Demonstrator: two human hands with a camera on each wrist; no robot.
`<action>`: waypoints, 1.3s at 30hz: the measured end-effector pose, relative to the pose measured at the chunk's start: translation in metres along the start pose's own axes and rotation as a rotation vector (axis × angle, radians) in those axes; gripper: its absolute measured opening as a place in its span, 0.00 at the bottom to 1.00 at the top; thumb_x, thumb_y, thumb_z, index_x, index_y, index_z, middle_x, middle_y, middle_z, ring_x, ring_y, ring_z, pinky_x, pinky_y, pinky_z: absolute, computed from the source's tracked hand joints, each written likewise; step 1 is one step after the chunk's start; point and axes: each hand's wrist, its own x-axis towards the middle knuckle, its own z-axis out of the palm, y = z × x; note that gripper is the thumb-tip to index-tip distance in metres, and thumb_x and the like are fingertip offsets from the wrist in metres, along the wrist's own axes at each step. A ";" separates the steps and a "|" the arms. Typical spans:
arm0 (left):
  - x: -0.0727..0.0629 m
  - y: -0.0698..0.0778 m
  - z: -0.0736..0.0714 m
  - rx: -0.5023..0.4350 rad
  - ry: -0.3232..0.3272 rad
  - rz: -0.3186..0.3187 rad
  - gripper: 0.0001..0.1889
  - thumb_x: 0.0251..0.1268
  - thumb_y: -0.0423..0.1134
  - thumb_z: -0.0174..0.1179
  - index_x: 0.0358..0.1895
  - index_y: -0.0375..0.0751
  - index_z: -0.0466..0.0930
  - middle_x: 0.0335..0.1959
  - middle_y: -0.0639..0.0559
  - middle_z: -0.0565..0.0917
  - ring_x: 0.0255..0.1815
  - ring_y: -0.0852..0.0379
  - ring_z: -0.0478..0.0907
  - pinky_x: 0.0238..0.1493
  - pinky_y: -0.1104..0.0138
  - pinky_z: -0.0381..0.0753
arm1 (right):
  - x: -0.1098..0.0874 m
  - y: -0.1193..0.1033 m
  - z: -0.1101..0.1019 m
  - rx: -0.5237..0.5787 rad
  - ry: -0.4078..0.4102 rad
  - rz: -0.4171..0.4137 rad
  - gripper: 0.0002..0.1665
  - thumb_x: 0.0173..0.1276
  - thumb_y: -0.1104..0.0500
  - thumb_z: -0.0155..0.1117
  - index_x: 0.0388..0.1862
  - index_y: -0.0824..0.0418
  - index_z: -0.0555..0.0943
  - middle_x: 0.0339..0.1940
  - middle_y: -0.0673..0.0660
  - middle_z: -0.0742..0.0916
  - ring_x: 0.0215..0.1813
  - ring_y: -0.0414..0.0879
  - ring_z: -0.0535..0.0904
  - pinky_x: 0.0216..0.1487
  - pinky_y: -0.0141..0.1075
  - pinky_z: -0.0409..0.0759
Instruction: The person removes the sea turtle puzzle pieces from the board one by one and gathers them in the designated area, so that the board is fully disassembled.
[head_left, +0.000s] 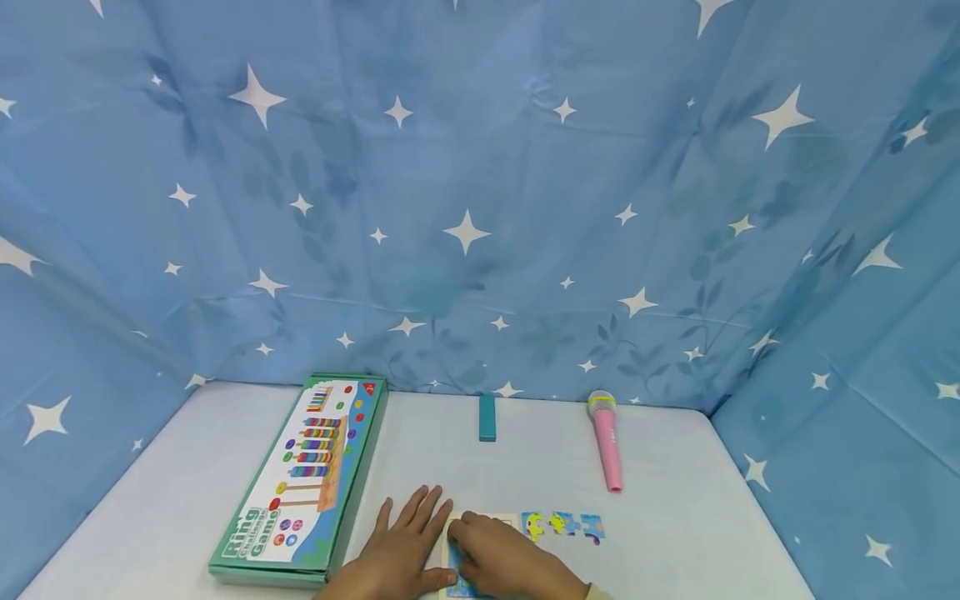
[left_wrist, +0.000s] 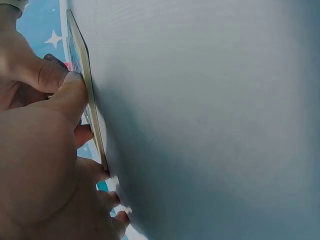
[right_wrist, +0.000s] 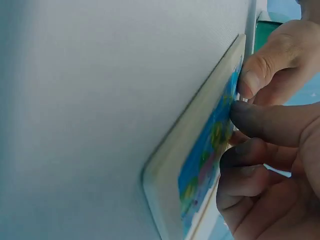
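Puzzle board lay flat on the white table, largely hidden beneath two hands, and in the head view its near part was cut off by the bottom edge. We could make out a pale border and a patch of blue picture with green and yellow in it, but not which spaces were filled.

The left hand was spread at the board's left side, fingers straight, thumb resting on the board; it grasped nothing that we saw. The right hand was over the board with fingers curled and thumb tip at its surface. We could not tell whether a piece was caught there, since the fingers covered the spot. From the left wrist we had the board almost edge-on, its face barely readable.

Three loose puzzle pieces lay in a row just right of the board's far corner. Beyond the board we saw a teal block, beyond and to its right a pink microphone, and to its left a game box.
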 end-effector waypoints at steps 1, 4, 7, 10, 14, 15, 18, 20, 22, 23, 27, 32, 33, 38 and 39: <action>-0.001 0.000 -0.001 0.002 0.001 0.001 0.52 0.63 0.72 0.57 0.81 0.41 0.56 0.83 0.40 0.52 0.83 0.37 0.45 0.69 0.27 0.45 | 0.001 0.001 0.001 0.031 0.009 -0.001 0.13 0.68 0.59 0.72 0.49 0.57 0.82 0.34 0.40 0.79 0.33 0.29 0.71 0.39 0.27 0.76; -0.001 0.001 -0.003 -0.015 -0.007 0.007 0.54 0.61 0.72 0.60 0.81 0.39 0.55 0.83 0.39 0.51 0.83 0.37 0.43 0.68 0.26 0.43 | 0.003 0.004 0.003 0.119 0.026 0.016 0.14 0.65 0.63 0.73 0.46 0.56 0.81 0.30 0.40 0.76 0.31 0.30 0.69 0.37 0.26 0.74; 0.000 0.000 -0.003 -0.034 -0.019 0.007 0.55 0.59 0.73 0.60 0.81 0.39 0.55 0.83 0.39 0.50 0.83 0.37 0.42 0.68 0.25 0.42 | 0.003 0.005 0.004 0.203 0.027 0.063 0.15 0.63 0.65 0.74 0.43 0.52 0.79 0.29 0.40 0.73 0.30 0.31 0.67 0.35 0.26 0.72; 0.001 -0.001 -0.001 -0.030 -0.021 0.002 0.56 0.58 0.75 0.60 0.81 0.40 0.55 0.83 0.39 0.51 0.83 0.37 0.43 0.68 0.25 0.42 | 0.002 0.006 0.006 0.253 0.040 0.095 0.17 0.62 0.65 0.75 0.41 0.49 0.77 0.31 0.40 0.73 0.32 0.32 0.68 0.35 0.27 0.73; 0.003 -0.006 0.003 -0.027 -0.006 0.006 0.58 0.56 0.77 0.58 0.81 0.41 0.56 0.83 0.39 0.52 0.83 0.37 0.43 0.67 0.24 0.42 | 0.002 0.007 0.008 0.300 0.077 0.076 0.17 0.62 0.66 0.73 0.39 0.48 0.77 0.33 0.39 0.74 0.34 0.31 0.69 0.38 0.27 0.74; 0.003 -0.006 0.004 -0.029 -0.002 0.009 0.58 0.56 0.78 0.57 0.81 0.41 0.56 0.83 0.39 0.52 0.83 0.38 0.43 0.67 0.24 0.42 | 0.002 0.008 0.009 0.329 0.084 0.067 0.16 0.62 0.67 0.73 0.38 0.49 0.77 0.32 0.40 0.75 0.34 0.31 0.69 0.38 0.27 0.74; 0.004 -0.006 0.003 -0.030 -0.006 0.006 0.57 0.56 0.78 0.58 0.81 0.42 0.56 0.83 0.40 0.52 0.83 0.38 0.43 0.67 0.24 0.42 | 0.001 0.011 0.011 0.428 0.109 0.034 0.14 0.63 0.68 0.72 0.36 0.51 0.78 0.29 0.39 0.76 0.31 0.31 0.70 0.36 0.27 0.75; 0.004 -0.007 0.005 -0.032 -0.004 0.007 0.58 0.55 0.78 0.58 0.81 0.42 0.56 0.83 0.40 0.52 0.83 0.38 0.43 0.68 0.25 0.42 | 0.000 0.014 0.012 0.517 0.131 0.036 0.12 0.64 0.68 0.71 0.35 0.53 0.79 0.27 0.40 0.78 0.28 0.31 0.70 0.33 0.27 0.75; 0.003 -0.006 0.004 -0.022 -0.008 0.002 0.58 0.55 0.77 0.58 0.81 0.42 0.56 0.83 0.40 0.51 0.83 0.38 0.43 0.68 0.25 0.42 | -0.003 0.016 0.009 0.586 0.160 0.048 0.10 0.65 0.67 0.70 0.34 0.54 0.79 0.26 0.41 0.78 0.26 0.31 0.70 0.30 0.27 0.74; 0.003 -0.005 0.004 -0.023 -0.010 0.001 0.58 0.56 0.77 0.59 0.81 0.42 0.56 0.83 0.40 0.51 0.83 0.37 0.43 0.68 0.25 0.43 | -0.005 0.016 0.007 0.614 0.174 0.065 0.09 0.66 0.66 0.70 0.34 0.54 0.80 0.26 0.41 0.79 0.26 0.32 0.71 0.29 0.27 0.73; 0.001 0.000 -0.001 -0.010 -0.013 -0.005 0.57 0.56 0.74 0.61 0.81 0.40 0.56 0.83 0.39 0.52 0.83 0.37 0.44 0.68 0.26 0.43 | -0.016 0.023 -0.007 0.663 0.211 0.137 0.08 0.67 0.65 0.70 0.34 0.54 0.80 0.27 0.44 0.81 0.26 0.35 0.72 0.28 0.29 0.71; 0.000 0.004 -0.005 -0.007 -0.011 -0.011 0.56 0.57 0.73 0.62 0.81 0.40 0.57 0.83 0.39 0.52 0.82 0.36 0.45 0.68 0.26 0.43 | -0.035 0.045 -0.022 0.613 0.239 0.165 0.07 0.66 0.64 0.71 0.34 0.54 0.81 0.29 0.46 0.80 0.28 0.37 0.71 0.29 0.30 0.70; 0.000 0.004 -0.005 -0.010 -0.012 -0.008 0.56 0.57 0.73 0.62 0.81 0.40 0.57 0.83 0.39 0.52 0.82 0.36 0.45 0.68 0.26 0.43 | -0.039 0.049 -0.024 0.603 0.242 0.171 0.08 0.66 0.64 0.72 0.34 0.55 0.81 0.29 0.46 0.80 0.28 0.37 0.71 0.29 0.30 0.70; 0.000 0.001 -0.002 -0.025 -0.018 0.010 0.57 0.57 0.72 0.63 0.81 0.39 0.55 0.83 0.37 0.51 0.82 0.35 0.43 0.68 0.24 0.41 | -0.059 0.066 -0.025 0.558 0.232 0.205 0.08 0.65 0.65 0.72 0.33 0.55 0.82 0.27 0.45 0.79 0.28 0.35 0.70 0.28 0.30 0.68; 0.000 0.001 -0.002 -0.026 -0.017 0.010 0.57 0.57 0.72 0.63 0.81 0.39 0.54 0.83 0.37 0.51 0.82 0.35 0.43 0.67 0.24 0.41 | -0.062 0.068 -0.024 0.554 0.227 0.211 0.08 0.65 0.65 0.72 0.33 0.55 0.82 0.26 0.45 0.79 0.28 0.35 0.70 0.28 0.30 0.68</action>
